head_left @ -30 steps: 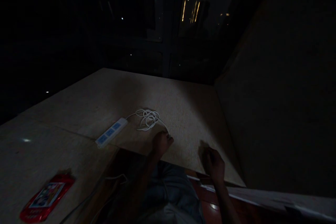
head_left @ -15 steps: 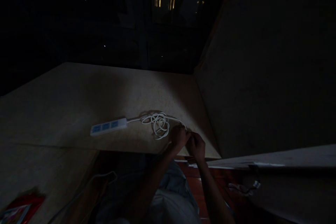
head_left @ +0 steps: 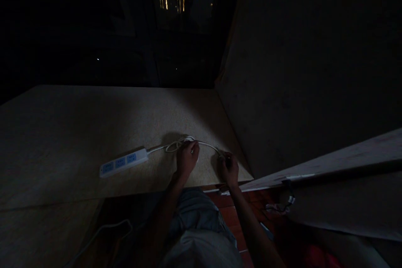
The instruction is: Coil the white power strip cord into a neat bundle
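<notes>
A white power strip [head_left: 124,162] with blue socket faces lies on the pale ledge, left of my hands. From its right end runs a white cord [head_left: 172,148], which bunches into loose loops and stretches on to the right. My left hand [head_left: 187,157] is closed at the loops, covering part of them, fingers around the cord. Farther right, my right hand [head_left: 229,167] is closed on the far end of the cord near the ledge's right corner. Whatever sits at that cord end is hidden in the dark and by the fingers.
A dark wall [head_left: 298,71] rises along the ledge's right side. Behind the ledge [head_left: 78,125] stands a dark window [head_left: 185,8] with light reflections. Another pale cable [head_left: 114,225] hangs at lower left. Below lies a reddish floor [head_left: 224,203] with a dark cable [head_left: 287,207].
My left hand has moved left, away from my right hand, onto the cord's loops. My right hand keeps the cord end at the right. The view has shifted right.
</notes>
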The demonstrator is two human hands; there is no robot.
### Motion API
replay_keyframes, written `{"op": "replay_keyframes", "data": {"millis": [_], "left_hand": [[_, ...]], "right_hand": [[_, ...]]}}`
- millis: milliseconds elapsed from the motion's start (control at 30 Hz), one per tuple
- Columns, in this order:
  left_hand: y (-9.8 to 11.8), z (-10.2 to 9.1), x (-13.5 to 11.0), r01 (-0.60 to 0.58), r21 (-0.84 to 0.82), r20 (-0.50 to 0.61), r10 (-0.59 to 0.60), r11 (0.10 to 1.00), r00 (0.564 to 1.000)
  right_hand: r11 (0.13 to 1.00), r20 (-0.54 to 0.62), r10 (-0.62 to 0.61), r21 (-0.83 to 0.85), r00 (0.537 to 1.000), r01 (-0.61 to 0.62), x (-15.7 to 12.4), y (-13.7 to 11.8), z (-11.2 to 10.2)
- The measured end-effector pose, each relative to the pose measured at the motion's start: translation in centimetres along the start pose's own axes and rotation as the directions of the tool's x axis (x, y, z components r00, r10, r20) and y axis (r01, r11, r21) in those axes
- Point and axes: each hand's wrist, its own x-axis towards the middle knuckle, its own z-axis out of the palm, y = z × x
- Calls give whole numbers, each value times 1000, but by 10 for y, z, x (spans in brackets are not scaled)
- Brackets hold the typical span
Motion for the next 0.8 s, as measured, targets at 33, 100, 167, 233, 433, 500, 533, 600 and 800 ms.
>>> {"op": "replay_keyframes", "data": {"millis": [33,100,167,233,433,500,533,600,800], "left_hand": [[-11,-10,6,-1,88,-64,7,996,998],[-34,-23,19,-26,262,-69,46,965,997],[-52,-26,29,-44,360,-15,53,932,999],[-66,-23,34,-78,360,102,44,930,994],[-79,-9,21,69,101,52,-74,993,996],[-78,-5,10,147,-6,-27,-147,989,989],[-78,-3,5,178,-57,-58,-181,982,982],[-77,2,-5,226,-158,-108,-244,961,964],[-80,3,-21,280,-549,-49,-365,788,930]], "right_hand": [[1000,13,4,6,1000,-4,0,-1,0],[999,27,20,31,999,-20,1,-2,-1],[998,34,35,60,999,-37,3,-3,-2],[995,56,43,91,998,-48,4,-2,-4],[993,76,27,110,997,-35,7,4,-5],[998,61,-17,57,998,14,7,3,-4],[999,65,-48,24,997,47,7,2,-4],[992,92,-113,-38,989,117,7,-1,-4],[972,188,-169,-129,968,195,7,-1,-1]]}}
